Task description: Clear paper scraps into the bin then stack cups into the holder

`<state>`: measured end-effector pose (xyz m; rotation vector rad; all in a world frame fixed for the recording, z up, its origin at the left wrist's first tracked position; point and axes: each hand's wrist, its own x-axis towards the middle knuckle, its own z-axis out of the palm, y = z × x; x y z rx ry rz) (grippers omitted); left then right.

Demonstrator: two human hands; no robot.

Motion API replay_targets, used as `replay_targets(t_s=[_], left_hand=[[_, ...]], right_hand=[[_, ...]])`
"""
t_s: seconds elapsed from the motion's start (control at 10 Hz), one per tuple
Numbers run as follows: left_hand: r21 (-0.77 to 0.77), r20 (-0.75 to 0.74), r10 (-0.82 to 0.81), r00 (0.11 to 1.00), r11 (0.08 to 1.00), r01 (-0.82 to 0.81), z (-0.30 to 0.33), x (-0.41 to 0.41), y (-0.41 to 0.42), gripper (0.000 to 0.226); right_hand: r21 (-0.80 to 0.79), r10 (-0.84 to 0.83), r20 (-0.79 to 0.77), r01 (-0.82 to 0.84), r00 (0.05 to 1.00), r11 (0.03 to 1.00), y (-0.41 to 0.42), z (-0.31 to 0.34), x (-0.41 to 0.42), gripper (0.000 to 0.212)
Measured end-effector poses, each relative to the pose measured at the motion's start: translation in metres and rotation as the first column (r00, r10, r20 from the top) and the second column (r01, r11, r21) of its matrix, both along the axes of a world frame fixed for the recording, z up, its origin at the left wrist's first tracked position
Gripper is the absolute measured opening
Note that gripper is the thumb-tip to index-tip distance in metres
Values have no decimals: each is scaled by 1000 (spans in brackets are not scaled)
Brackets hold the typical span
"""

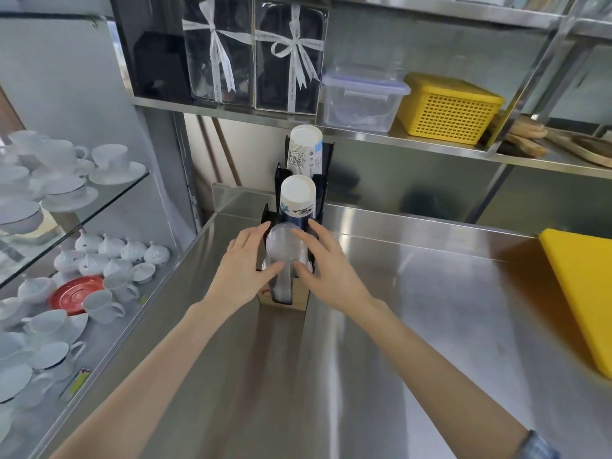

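From the head view I see the black cup holder (299, 207) standing on the steel surface (414, 309), against its back wall, and I place everything else from it. The holder has 3 slots in a row. The farthest slot carries a stack of upturned paper cups (305, 150), the middle slot another upturned paper stack (297, 197), and the nearest slot holds the clear plastic cups (286, 253), also bottom up.

My left hand (246, 270) is on the near-left side of the holder, its fingers (271, 268) spread and pressed against the left wall of the clear plastic cups. My right hand (326, 266) is on the near-right side, fingers (303, 270) curled onto the right wall of the same stack. Both hands grasp that stack between them, seated in the nearest slot.

Right of the holder, well apart, a yellow board (583, 293) lies on the surface. Above and right of the holder, a shelf carries a clear lidded tub (362, 101) and a yellow basket (447, 109). Left of the holder, glass shelves hold white teacups (109, 160).
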<state>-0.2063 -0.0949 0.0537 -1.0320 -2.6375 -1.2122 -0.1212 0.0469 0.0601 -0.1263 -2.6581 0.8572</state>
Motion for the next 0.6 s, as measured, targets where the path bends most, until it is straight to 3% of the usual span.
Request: replay_targets(t_s=[0.1,0.2,0.4,0.6], left_hand=[[-97,-174,8,985,995,-26,2,4,1,65],[-163,-225,-1,974,986,-37,0,7,2,61],[-207,-220,-3,976,977,-44,2,9,6,52],[-278,-240,-38,970,960,-31,17,8,10,54]], right_hand=[[143,-13,-94,26,996,989,1,-2,9,43],[198,0,-59,12,998,980,2,-4,12,41],[259,-10,70,-9,997,966,3,-3,14,51],[283,-95,100,63,990,957,7,2,23,64]])
